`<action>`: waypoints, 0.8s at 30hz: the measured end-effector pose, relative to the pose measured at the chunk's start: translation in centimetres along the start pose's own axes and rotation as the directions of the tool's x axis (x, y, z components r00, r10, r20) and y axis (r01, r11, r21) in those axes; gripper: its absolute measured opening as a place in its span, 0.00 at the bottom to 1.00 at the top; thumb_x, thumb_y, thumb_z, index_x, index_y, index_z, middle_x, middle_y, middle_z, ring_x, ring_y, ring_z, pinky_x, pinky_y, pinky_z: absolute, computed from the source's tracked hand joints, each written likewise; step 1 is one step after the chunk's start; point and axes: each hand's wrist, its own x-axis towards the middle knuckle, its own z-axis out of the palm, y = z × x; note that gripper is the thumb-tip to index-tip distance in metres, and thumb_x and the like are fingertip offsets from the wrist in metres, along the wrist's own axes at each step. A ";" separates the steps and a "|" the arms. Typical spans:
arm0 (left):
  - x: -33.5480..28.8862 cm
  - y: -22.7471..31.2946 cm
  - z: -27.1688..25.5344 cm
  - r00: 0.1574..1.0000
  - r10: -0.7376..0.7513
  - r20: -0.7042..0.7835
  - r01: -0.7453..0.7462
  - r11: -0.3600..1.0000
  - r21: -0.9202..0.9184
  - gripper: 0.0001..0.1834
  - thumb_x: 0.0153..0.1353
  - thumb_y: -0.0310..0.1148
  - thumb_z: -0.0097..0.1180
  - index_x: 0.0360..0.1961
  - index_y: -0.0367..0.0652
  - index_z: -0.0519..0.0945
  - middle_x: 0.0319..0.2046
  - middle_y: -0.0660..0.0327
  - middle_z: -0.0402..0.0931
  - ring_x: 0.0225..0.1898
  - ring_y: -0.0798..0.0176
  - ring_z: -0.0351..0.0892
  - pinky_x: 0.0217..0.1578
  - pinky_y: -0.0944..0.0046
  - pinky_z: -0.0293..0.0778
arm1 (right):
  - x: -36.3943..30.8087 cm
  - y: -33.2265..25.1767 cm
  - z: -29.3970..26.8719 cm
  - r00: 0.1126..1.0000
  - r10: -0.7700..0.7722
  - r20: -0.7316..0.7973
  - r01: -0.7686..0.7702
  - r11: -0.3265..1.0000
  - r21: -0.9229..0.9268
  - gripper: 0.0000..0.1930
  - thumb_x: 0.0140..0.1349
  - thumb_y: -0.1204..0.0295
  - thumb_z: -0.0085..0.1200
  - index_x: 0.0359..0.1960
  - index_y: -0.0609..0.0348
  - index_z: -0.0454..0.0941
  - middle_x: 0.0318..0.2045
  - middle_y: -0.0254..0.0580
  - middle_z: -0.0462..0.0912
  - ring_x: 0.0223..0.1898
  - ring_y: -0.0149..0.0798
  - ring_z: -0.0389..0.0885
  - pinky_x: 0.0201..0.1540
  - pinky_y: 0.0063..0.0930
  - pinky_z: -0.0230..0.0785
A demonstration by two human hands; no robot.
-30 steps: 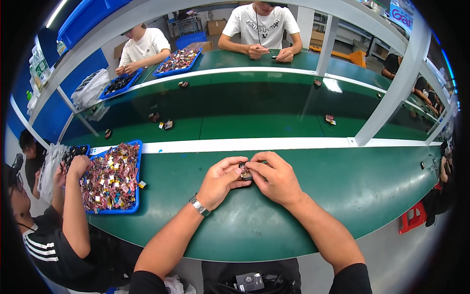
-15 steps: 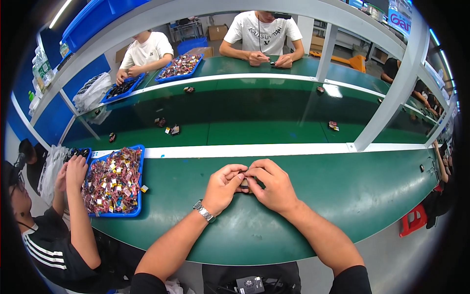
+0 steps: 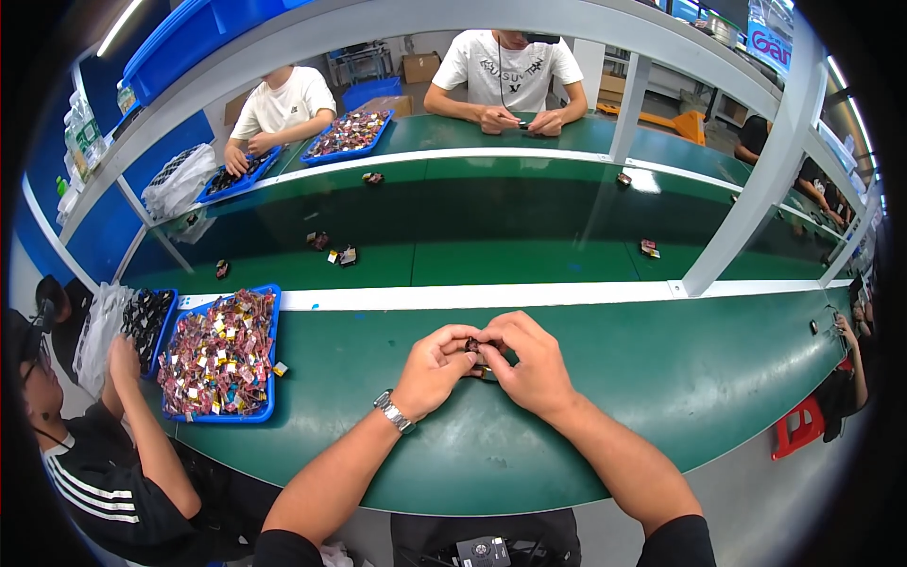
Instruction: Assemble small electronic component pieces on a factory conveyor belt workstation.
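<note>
Above the near green worktop [image 3: 586, 397], my left hand [image 3: 430, 370] and my right hand [image 3: 529, 364] meet with fingers pinched together. Between the fingertips is a small dark piece [image 3: 475, 348], mostly covered by them, so its exact kind cannot be made out. A sliver of something dark and light shows just below the fingers. Both hands are closed on this piece, thumbs nearly touching.
Left of me, a blue tray [image 3: 276, 354] holds many small wired parts. A dark-parts tray [image 3: 171, 307] stands beside it, near a co-worker's arm [image 3: 151, 435]. Beyond the white rail [image 3: 491, 296], a green belt [image 3: 510, 255] carries scattered parts. Co-workers sit opposite.
My fingers have shifted slightly around the small piece, which shows darker between them. Parts on the belt have moved a little right. The left co-worker's hands have moved down from over the dark-parts tray.
</note>
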 end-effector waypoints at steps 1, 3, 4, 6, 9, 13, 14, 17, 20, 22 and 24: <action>0.0 0.0 0.0 1.000 0.006 -0.006 -0.006 1.000 0.006 0.15 0.65 0.19 0.49 0.53 0.35 0.72 0.47 0.56 0.78 0.46 0.66 0.80 0.46 0.65 0.79 | 0.0 -0.1 0.0 1.000 0.001 -0.002 -0.001 1.000 0.003 0.08 0.53 0.85 0.60 0.35 0.63 0.79 0.35 0.41 0.79 0.31 0.34 0.81 0.32 0.24 0.75; 0.0 0.3 0.2 1.000 -0.018 -0.019 0.018 1.000 -0.003 0.14 0.66 0.19 0.48 0.53 0.35 0.72 0.47 0.56 0.78 0.47 0.66 0.79 0.46 0.65 0.79 | 0.0 -0.1 -0.1 1.000 0.002 -0.005 -0.002 1.000 0.004 0.08 0.53 0.85 0.60 0.34 0.63 0.79 0.35 0.41 0.79 0.31 0.34 0.81 0.32 0.24 0.76; 0.0 0.4 0.2 0.999 -0.041 -0.036 0.041 0.999 -0.012 0.14 0.66 0.19 0.48 0.52 0.35 0.73 0.48 0.56 0.78 0.48 0.66 0.79 0.46 0.66 0.79 | 0.0 0.0 0.0 1.000 -0.005 -0.004 0.005 1.000 -0.001 0.08 0.53 0.85 0.60 0.34 0.63 0.79 0.35 0.41 0.79 0.30 0.34 0.81 0.32 0.24 0.76; 0.0 0.2 0.3 0.999 -0.024 -0.046 0.025 0.999 0.026 0.13 0.66 0.19 0.47 0.52 0.34 0.73 0.47 0.55 0.78 0.48 0.66 0.79 0.46 0.65 0.79 | -0.1 0.1 0.1 1.000 -0.012 -0.004 0.012 1.000 -0.005 0.08 0.53 0.85 0.60 0.34 0.63 0.79 0.35 0.41 0.79 0.30 0.34 0.81 0.32 0.25 0.76; 0.0 -0.4 0.4 0.995 0.057 -0.078 -0.048 0.993 0.112 0.13 0.66 0.19 0.46 0.51 0.33 0.74 0.46 0.55 0.79 0.47 0.65 0.80 0.45 0.65 0.80 | 0.0 -0.1 0.0 1.000 -0.017 0.000 0.017 1.000 -0.003 0.09 0.52 0.85 0.60 0.34 0.62 0.79 0.35 0.41 0.79 0.31 0.35 0.81 0.32 0.25 0.76; -0.3 -0.4 0.8 0.972 0.173 -0.160 -0.131 0.962 0.241 0.12 0.65 0.19 0.45 0.47 0.30 0.77 0.41 0.54 0.82 0.41 0.64 0.83 0.42 0.65 0.82 | 0.1 -0.6 0.2 0.995 -0.098 0.003 0.098 0.994 -0.052 0.10 0.51 0.84 0.62 0.35 0.61 0.79 0.35 0.41 0.79 0.31 0.36 0.81 0.32 0.25 0.76; -0.3 -0.3 0.8 0.972 0.172 -0.161 -0.130 0.962 0.240 0.12 0.65 0.19 0.45 0.47 0.30 0.77 0.41 0.54 0.82 0.41 0.64 0.83 0.42 0.65 0.82 | 0.1 -0.6 0.2 0.993 -0.118 0.001 0.118 0.991 -0.064 0.10 0.50 0.84 0.62 0.35 0.61 0.79 0.34 0.41 0.79 0.31 0.37 0.81 0.32 0.26 0.77; -0.3 -0.2 0.9 0.962 0.194 -0.190 -0.131 0.944 0.302 0.12 0.64 0.19 0.46 0.45 0.29 0.79 0.38 0.54 0.83 0.38 0.65 0.84 0.40 0.66 0.81 | 0.2 -0.9 0.2 0.988 -0.152 0.000 0.151 0.984 -0.097 0.11 0.48 0.83 0.63 0.34 0.60 0.79 0.34 0.41 0.80 0.32 0.40 0.81 0.33 0.28 0.77; -0.4 -0.1 0.8 0.957 0.229 -0.178 -0.140 0.901 0.410 0.13 0.63 0.19 0.46 0.45 0.29 0.79 0.38 0.54 0.84 0.37 0.67 0.84 0.39 0.68 0.80 | 0.1 -1.0 0.4 0.982 -0.187 -0.002 0.186 0.978 -0.093 0.11 0.48 0.83 0.63 0.34 0.59 0.79 0.34 0.42 0.80 0.33 0.41 0.81 0.33 0.29 0.77; -0.5 0.2 0.8 0.965 0.194 -0.179 -0.100 0.898 0.429 0.13 0.63 0.19 0.46 0.47 0.30 0.79 0.39 0.56 0.84 0.39 0.68 0.83 0.39 0.69 0.79 | 0.2 -1.2 0.3 0.983 -0.184 -0.007 0.182 0.979 -0.092 0.11 0.48 0.83 0.63 0.34 0.60 0.79 0.34 0.42 0.80 0.33 0.41 0.81 0.33 0.29 0.76; -0.4 -0.1 0.6 0.971 0.189 -0.145 -0.124 0.920 0.371 0.14 0.64 0.19 0.45 0.48 0.30 0.78 0.40 0.55 0.83 0.40 0.67 0.83 0.41 0.68 0.79 | 0.2 -1.2 0.3 0.983 -0.182 -0.013 0.180 0.979 -0.092 0.11 0.48 0.83 0.63 0.34 0.60 0.79 0.34 0.42 0.80 0.33 0.41 0.81 0.33 0.29 0.76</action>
